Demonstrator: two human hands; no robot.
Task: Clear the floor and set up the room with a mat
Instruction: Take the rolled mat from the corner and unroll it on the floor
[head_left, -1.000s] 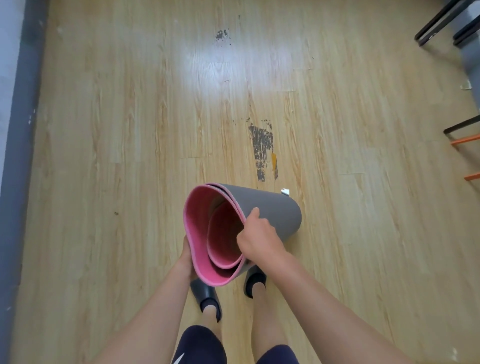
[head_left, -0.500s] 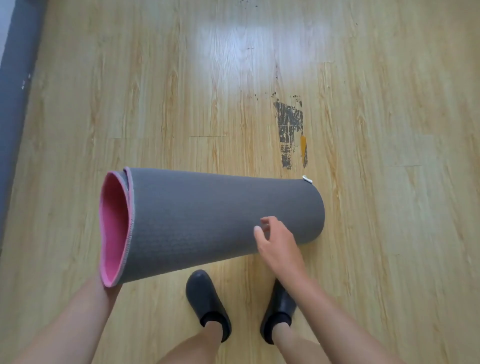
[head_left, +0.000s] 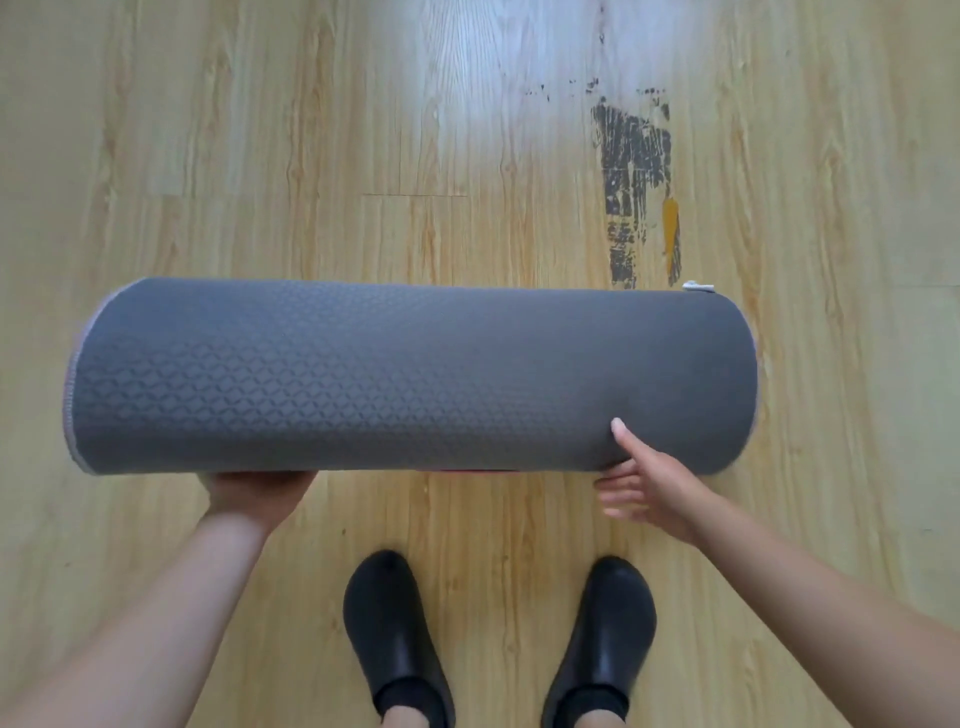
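Observation:
I hold a rolled mat (head_left: 410, 374), grey and textured outside, level in front of me above the wooden floor (head_left: 311, 156). A sliver of its pink inner side shows at the lower edge. My left hand (head_left: 254, 493) holds the roll from underneath near its left end, with the fingers hidden behind it. My right hand (head_left: 644, 488) is at the lower right of the roll. Its thumb touches the grey face, and its fingers are stretched out just below the edge.
My two feet in black shoes (head_left: 395, 634) stand on the floor below the mat. A dark worn patch with an orange mark (head_left: 634, 171) scars the boards beyond the roll's right end. A small white tag (head_left: 696, 285) sticks out at the mat's upper right corner.
The roll has swung from pointing away from me to lying level across my view and nearer the camera. My left hand moved inward under it; my right hand slid to its lower right.

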